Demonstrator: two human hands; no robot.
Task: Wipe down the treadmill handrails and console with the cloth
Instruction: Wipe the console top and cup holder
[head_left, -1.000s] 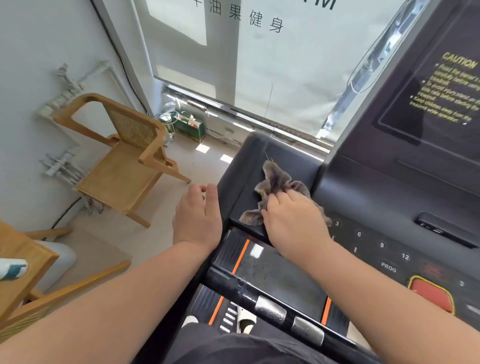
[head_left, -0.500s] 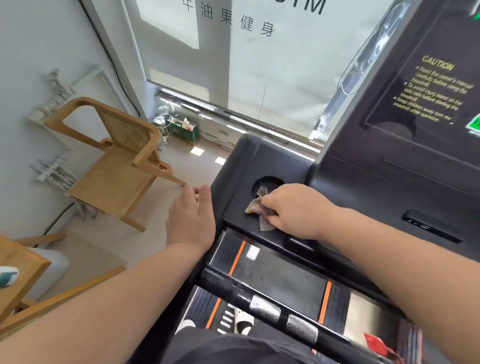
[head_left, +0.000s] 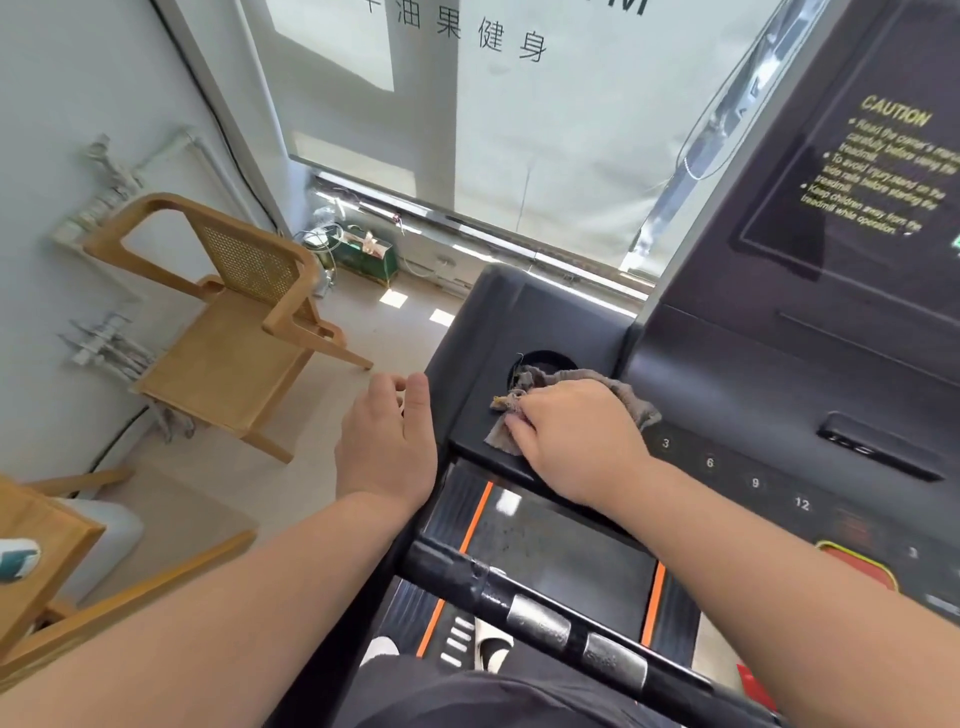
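Note:
My right hand (head_left: 576, 436) presses a grey-brown cloth (head_left: 535, 382) flat on the left wing of the black treadmill console (head_left: 737, 384), just below the round cup holder (head_left: 545, 359). The cloth shows around my fingers and past my knuckles toward the number keys (head_left: 732, 473). My left hand (head_left: 387, 447) rests against the console's left outer edge, fingers together, holding nothing. The black handrail bar (head_left: 519, 597) with metal pulse sensors crosses below my forearms.
A wooden cane-backed chair (head_left: 228, 322) stands on the floor to the left, near the wall. A wooden table edge (head_left: 36, 540) sits at the lower left. The upright display panel with a yellow caution label (head_left: 883, 171) rises at the right. A red stop button (head_left: 862, 566) lies by my right forearm.
My right hand has slid the cloth back and forth over the console's left wing, ending a little right and nearer me. The cup holder is uncovered. My left hand has stayed at the edge.

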